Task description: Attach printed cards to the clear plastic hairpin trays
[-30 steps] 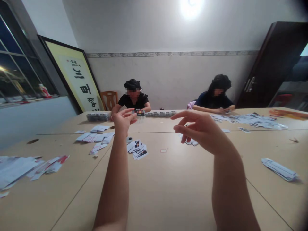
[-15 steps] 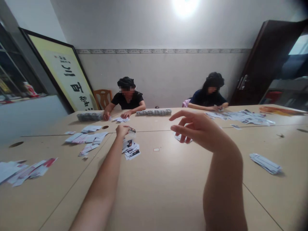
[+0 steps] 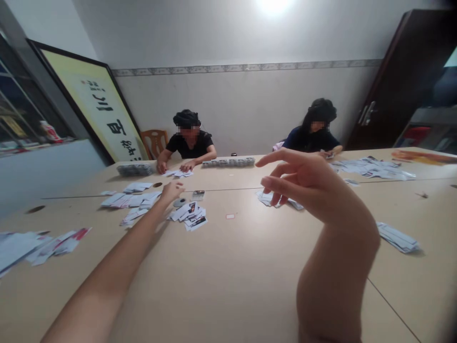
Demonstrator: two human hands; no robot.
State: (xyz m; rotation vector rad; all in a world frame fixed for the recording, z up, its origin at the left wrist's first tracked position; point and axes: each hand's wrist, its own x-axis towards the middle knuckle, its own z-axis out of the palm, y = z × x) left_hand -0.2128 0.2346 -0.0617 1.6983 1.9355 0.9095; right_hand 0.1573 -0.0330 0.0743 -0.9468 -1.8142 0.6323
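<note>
My left hand (image 3: 172, 190) reaches over the table with fingers loosely curled and apart, and nothing shows in it. Just right of it lies a small flat packet (image 3: 198, 195), dark along its top and pale below. Nearer me is a loose pile of printed cards (image 3: 191, 216), with a grey round disc or hole cover (image 3: 179, 203) at its edge. My right hand (image 3: 298, 181) hangs in the air, open, its fingers bent and spread. Below and partly behind it lie white paper slips (image 3: 263, 197). A small white label (image 3: 230, 216) rests between the hands.
White envelopes or papers lie on the left (image 3: 124, 200), with a folded stack (image 3: 399, 238) at right. Across the table (image 3: 228, 286) two people handle papers. Packed rows of small items (image 3: 228, 162) stand at the far edge, and a spread of papers (image 3: 373, 166) lies far right.
My left hand has let go of the small packet, which now lies on the table, and has moved left. My right hand stays raised and open. The view has shifted slightly.
</note>
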